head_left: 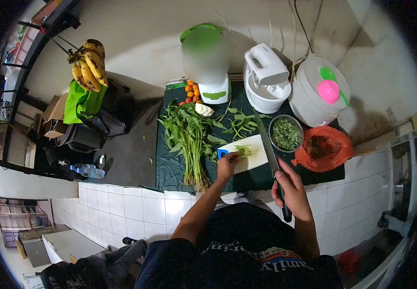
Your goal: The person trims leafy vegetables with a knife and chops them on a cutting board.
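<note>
From eight o'clock, the left hand (227, 166) pinches greens (243, 151) mid-board (256, 161); likely light, soft, easily bruised, best gathered by the stems. The right hand (295, 190) grips the knife (269, 147), its tip toward eleven.

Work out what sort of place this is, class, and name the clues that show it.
Probably a kitchen, perhaps in a home: a white mixer stands near a cutting board with greens on it, and the right hand holds a long knife.

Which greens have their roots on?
The long bunch left of the cutting board: roots show at its near end, unlike the chopped greens in the bowl.
</note>
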Demonstrator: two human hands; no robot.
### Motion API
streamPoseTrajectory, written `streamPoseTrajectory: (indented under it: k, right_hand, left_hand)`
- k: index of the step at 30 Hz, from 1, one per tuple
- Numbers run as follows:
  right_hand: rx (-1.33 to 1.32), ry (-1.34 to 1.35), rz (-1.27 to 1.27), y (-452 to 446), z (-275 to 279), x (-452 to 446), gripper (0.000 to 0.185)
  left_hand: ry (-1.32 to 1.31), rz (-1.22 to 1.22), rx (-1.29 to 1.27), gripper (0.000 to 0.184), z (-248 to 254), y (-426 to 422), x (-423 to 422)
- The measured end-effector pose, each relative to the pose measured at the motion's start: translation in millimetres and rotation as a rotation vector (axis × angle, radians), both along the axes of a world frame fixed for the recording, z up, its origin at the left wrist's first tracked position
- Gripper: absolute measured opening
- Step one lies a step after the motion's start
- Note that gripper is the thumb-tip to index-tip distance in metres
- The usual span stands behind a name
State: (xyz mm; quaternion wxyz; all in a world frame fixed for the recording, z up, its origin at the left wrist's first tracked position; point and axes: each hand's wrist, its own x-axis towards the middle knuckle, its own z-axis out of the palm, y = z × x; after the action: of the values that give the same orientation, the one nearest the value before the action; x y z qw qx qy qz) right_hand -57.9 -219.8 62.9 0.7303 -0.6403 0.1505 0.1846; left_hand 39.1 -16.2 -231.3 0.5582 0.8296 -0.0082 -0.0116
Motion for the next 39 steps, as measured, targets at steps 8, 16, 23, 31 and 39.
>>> streamPoseTrajectory:
  k: [8, 16, 23, 31, 39]
  right_hand:
    - [-0.01, 0.036, -0.013, -6, -7, -7, 0.049]
    - [-0.024, 0.012, -0.037, -7, -15, -3, 0.049]
    - [-0.082, 0.016, -0.051, -6, -15, 5, 0.049]
    - [-0.071, -0.018, -0.079, -13, -23, 3, 0.047]
    - [-0.097, 0.04, -0.081, -16, -29, 3, 0.049]
  left_hand:
    - [-0.268, -0.204, 0.34, 0.021, 14, -7, 18]
    - [-0.314, -0.339, 0.602, 0.029, -4, -10, 46]
    - [-0.285, -0.448, 0.626, 0.032, -18, -9, 62]
    - [-0.362, -0.482, 0.843, 0.033, -1, -18, 125]
    - [-0.197, -0.317, 0.718, 0.015, -5, -39, 146]
